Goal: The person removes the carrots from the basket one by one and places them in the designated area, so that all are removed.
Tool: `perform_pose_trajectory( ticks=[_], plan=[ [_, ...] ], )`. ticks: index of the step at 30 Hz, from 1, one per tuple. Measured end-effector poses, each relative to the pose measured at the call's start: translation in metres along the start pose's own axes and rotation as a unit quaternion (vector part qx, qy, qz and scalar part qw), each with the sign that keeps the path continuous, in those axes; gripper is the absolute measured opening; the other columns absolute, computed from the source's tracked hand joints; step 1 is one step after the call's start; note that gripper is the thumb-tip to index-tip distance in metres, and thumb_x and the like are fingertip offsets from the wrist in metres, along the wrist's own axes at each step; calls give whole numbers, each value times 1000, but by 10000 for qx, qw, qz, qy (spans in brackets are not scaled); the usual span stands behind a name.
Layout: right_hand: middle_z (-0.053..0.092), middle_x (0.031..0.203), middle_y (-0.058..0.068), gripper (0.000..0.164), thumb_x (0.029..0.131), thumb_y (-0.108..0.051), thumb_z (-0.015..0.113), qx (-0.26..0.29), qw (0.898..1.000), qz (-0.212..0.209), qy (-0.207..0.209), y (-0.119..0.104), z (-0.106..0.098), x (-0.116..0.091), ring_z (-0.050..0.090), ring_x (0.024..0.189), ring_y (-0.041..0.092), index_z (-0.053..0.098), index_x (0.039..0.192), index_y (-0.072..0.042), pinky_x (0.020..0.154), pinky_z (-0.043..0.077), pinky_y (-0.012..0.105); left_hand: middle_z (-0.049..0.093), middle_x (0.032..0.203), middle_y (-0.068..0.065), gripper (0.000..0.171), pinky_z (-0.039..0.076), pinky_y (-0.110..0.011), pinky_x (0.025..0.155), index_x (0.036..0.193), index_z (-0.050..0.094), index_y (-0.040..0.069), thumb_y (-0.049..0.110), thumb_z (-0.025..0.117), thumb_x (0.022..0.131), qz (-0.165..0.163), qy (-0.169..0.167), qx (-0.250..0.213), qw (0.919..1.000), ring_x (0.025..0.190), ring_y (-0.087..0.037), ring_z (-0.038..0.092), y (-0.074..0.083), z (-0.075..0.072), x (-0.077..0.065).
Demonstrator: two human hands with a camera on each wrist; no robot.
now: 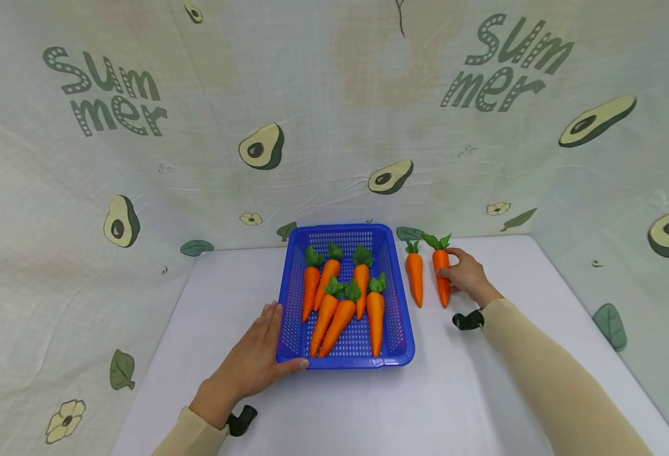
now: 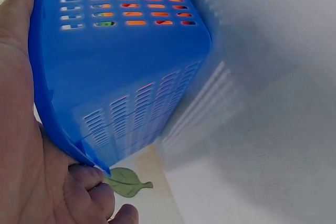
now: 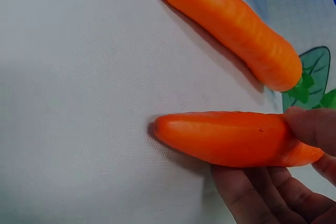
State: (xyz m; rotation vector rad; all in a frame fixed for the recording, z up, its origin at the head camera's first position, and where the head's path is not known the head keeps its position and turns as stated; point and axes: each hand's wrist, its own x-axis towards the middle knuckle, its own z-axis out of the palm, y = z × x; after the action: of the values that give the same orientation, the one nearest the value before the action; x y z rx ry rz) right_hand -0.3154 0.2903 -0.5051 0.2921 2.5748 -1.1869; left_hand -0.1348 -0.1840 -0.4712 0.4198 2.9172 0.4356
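A carrot with leafy green tops (image 1: 440, 258) lies to the right of the basket, and my right hand (image 1: 465, 275) pinches it between thumb and fingers. In the right wrist view the thumb is on one side of this carrot (image 3: 220, 136) and the fingers are under the other, its tapered tip close over the table. Another carrot (image 1: 414, 278) rests between it and the blue basket (image 1: 345, 363). My left hand (image 1: 254, 354) rests at the basket's near left corner, straight fingers along the left side and thumb on the front rim. Several carrots (image 1: 342, 320) lie inside the basket.
The white table (image 1: 237, 272) backs onto a hanging cloth (image 1: 323, 95) printed with avocados, leaves and lettering. Cloth also borders both sides of the table. A black wrist device (image 1: 468, 320) sits at my right cuff and a similar one (image 1: 242, 420) at my left.
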Motion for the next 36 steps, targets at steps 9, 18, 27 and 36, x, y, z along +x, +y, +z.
perform_pose_trajectory(
  ticks=[9, 18, 27, 36],
  plan=[
    [48, 144, 32, 77, 102, -25, 66, -123, 9999, -16, -110, 2, 5, 8, 64, 85, 26, 27, 165, -4, 72, 64, 30, 10, 176, -22, 129, 27, -57, 128, 168, 9, -1, 85, 58, 87, -22, -47, -18, 10000, 163, -41, 14, 0, 1, 0],
    [51, 141, 31, 76, 102, -27, 67, -219, 9997, 3, -54, 0, 8, 10, 64, 82, 24, 30, 164, -4, 72, 63, 29, 9, 177, -22, 129, 26, -56, 129, 168, 8, -1, 86, 57, 86, -18, -76, -13, 10000, 164, -40, 13, -1, 2, 1],
    [52, 142, 32, 75, 103, -27, 67, -251, 9997, -7, -62, -1, 9, 11, 65, 78, 22, 31, 164, -3, 70, 62, 28, 10, 177, -21, 130, 27, -56, 128, 168, 9, 0, 88, 56, 85, -43, -37, 61, 10000, 163, -40, 14, -1, 2, 1],
    [52, 140, 31, 75, 103, -27, 68, -207, 9998, 23, -55, -1, 11, 12, 63, 76, 21, 32, 164, -3, 68, 61, 26, 10, 177, -20, 130, 27, -56, 128, 169, 8, 1, 88, 56, 84, -70, -31, 19, 10000, 164, -39, 14, -2, 3, 1]
  ],
)
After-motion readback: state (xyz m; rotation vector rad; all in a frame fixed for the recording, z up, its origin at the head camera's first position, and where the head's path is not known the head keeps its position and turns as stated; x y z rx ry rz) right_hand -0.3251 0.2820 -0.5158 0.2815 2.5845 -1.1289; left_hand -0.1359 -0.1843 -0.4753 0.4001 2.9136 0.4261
